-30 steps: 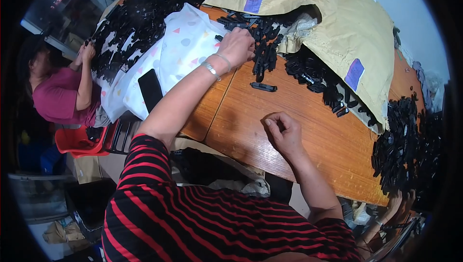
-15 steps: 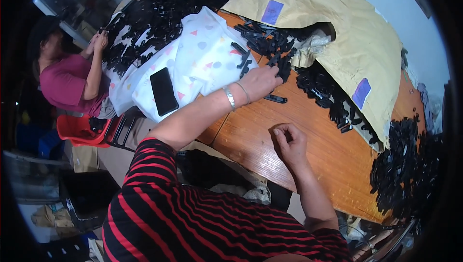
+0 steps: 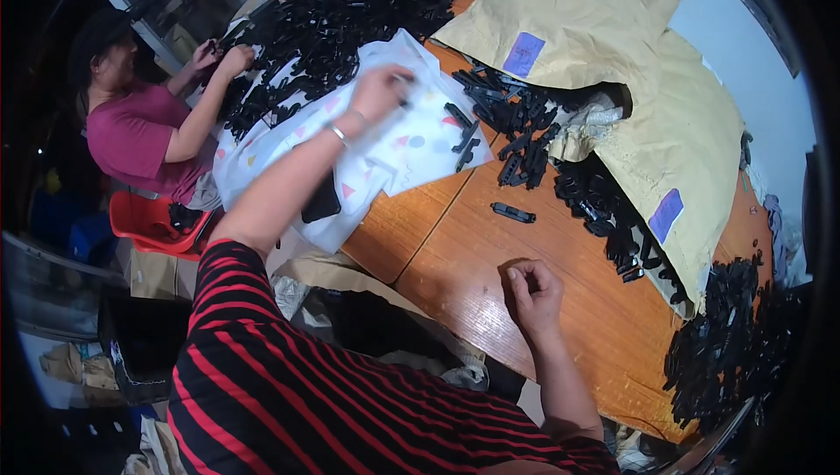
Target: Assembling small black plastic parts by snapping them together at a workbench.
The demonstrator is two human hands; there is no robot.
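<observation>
My left hand [image 3: 382, 94] is over the white patterned plastic sheet [image 3: 372, 164], its fingers smeared by motion. A dark bit shows at its fingertips, too blurred to name. On the wooden table my right hand [image 3: 535, 291] rests with thumb and fingers curled together. Its palm side is hidden, so I cannot tell if anything is in it. A single long black plastic part [image 3: 513, 213] lies beyond the right hand. Farther off is a loose heap of black plastic parts [image 3: 503, 103], and a few similar black parts [image 3: 462, 134] lie on the sheet's right edge.
A big tan paper sack [image 3: 604, 29] lies at the far right, black parts [image 3: 604, 213] spilling from under it. Another black heap [image 3: 731, 344] is at the right edge. A phone [image 3: 321, 201] lies partly behind my left arm. A co-worker [image 3: 144, 116] sits beside a far-left heap [image 3: 350, 11].
My left hand has moved left and away from the heap by the sack to over the sheet. The right hand stays curled on the table. The whole view has shifted slightly.
</observation>
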